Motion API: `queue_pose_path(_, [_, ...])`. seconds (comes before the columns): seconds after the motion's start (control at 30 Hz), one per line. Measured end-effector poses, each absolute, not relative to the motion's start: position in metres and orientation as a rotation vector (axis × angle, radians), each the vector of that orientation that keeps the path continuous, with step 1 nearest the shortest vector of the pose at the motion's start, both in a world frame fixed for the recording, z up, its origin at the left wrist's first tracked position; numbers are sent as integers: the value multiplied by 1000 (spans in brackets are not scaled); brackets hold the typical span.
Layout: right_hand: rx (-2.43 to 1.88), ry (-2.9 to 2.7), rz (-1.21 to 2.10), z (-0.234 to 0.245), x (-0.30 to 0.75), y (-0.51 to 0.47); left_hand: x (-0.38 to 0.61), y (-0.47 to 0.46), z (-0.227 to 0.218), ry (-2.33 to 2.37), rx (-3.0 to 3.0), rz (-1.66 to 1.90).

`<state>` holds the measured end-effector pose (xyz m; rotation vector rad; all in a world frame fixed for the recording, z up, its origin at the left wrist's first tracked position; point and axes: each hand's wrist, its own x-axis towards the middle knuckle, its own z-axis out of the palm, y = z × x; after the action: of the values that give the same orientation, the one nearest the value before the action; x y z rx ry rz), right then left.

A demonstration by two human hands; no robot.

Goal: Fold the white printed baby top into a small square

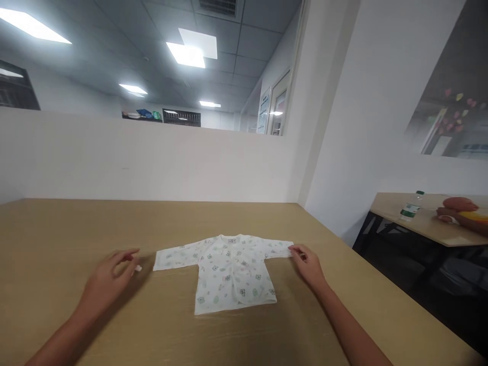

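A small white baby shirt [229,272] with a coloured print lies flat on the wooden table [76,229], both sleeves spread out to the sides. My right hand [309,265] rests at the end of the shirt's right sleeve, fingertips touching the cuff. My left hand [109,277] hovers just left of the other sleeve, fingers apart, a short gap from the cuff. A tiny white scrap [138,268] lies by its fingertips.
A white partition wall [152,157] runs along the table's far edge. To the right, beyond a dark gap, a second table [419,223] holds a plastic bottle [410,207] and another person's hand [453,209].
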<state>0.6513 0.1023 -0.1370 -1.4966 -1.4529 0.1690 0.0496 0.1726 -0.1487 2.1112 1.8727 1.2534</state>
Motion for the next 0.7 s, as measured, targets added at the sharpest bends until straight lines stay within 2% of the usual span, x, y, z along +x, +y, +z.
queue_pose_path(0.13, [-1496, -1546, 192, -142, 639, 104, 108, 143, -149, 1475, 2430, 1164])
queue_pose_path(0.33, [-1291, -1907, 344, -131, 584, 88, 157, 105, -153, 925, 2745, 676])
queue_pose_path(0.57, [-1379, -2107, 389, -125, 565, 76, 154, 98, -144, 901, 2509, 549])
queue_pose_path(0.7, [-1371, -2081, 424, -125, 565, 80, 156, 108, -144, 940, 2344, 640])
